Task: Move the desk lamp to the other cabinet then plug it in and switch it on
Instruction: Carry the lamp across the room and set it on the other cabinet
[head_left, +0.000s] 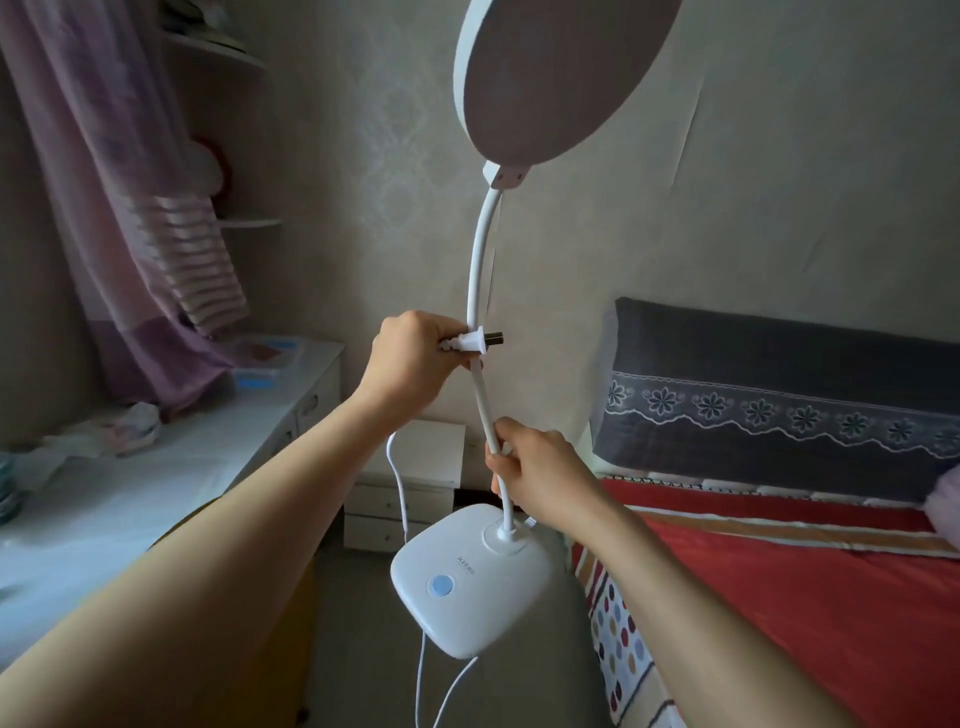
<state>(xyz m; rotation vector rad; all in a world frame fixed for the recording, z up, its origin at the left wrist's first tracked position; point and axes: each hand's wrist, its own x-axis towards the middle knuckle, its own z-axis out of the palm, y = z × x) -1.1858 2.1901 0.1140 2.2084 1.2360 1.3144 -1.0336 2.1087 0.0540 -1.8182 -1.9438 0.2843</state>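
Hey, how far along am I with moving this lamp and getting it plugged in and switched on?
Done: the desk lamp is off its surface and unplugged. In hand: your right hand grips its neck, carrying it in the air, and your left hand holds the plug, prongs bare. Left: set it on the small white cabinet beside the bed, plug it in, and press the blue button; its head looks unlit.

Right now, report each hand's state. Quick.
Left hand: closed, holding the plug.
Right hand: closed around the lamp neck, lamp carried in the air.
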